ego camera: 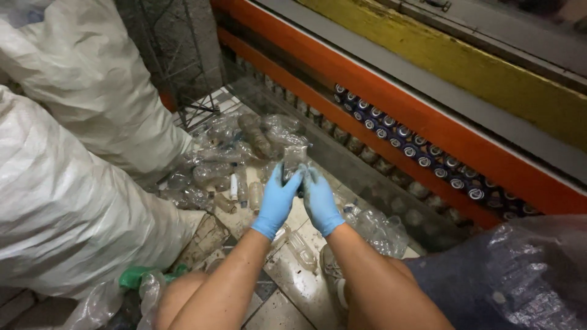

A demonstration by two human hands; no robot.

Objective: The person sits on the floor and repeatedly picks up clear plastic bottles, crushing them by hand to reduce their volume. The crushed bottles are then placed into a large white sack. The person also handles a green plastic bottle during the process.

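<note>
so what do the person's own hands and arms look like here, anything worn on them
Both the left hand and the right hand wear thin light-blue disposable gloves that end at the wrist. The forearms are bare, with no sleeves, watch or bands visible.

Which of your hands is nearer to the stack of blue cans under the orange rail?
Right. The right hand is on the side toward the stack of blue cans, though clear of it. The left hand sits beside it, farther from the cans, nearer the white sacks.

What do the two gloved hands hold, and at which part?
Both hands, left hand and right hand, grip one clear plastic bottle at its lower end; the exact part is hidden by the fingers.
</note>
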